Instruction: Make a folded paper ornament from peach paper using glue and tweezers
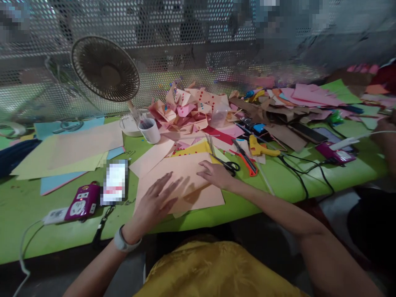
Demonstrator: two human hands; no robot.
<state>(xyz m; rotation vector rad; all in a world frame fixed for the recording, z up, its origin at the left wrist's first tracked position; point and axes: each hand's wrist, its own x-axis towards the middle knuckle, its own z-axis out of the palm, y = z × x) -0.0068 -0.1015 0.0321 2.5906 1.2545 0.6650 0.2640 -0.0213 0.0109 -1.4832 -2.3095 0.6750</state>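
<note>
Peach paper (pixel 204 199) lies on the green-covered table in front of me, with an upper sheet or flap resting over a lower one; I cannot tell whether it is one folded piece. My left hand (pixel 156 202) is spread over its left part, fingers apart, with a grey band on the wrist. On the right side of the upper sheet is my right hand (pixel 215 174), palm down, fingers loosely bent and apart. Black-handled scissors (pixel 231 166) lie just beyond that hand. Yellow paper (pixel 202 146) sticks out behind the peach sheet.
A fan (pixel 107 70) and a white cup (pixel 149 131) stand behind. Folded paper pieces (pixel 188 107) are heaped at the back. An orange cutter (pixel 247 161), a yellow glue gun (pixel 261 147), and cords lie right. Left are a phone (pixel 114 181), a purple extension socket (pixel 83 202) and paper sheets (pixel 68 152).
</note>
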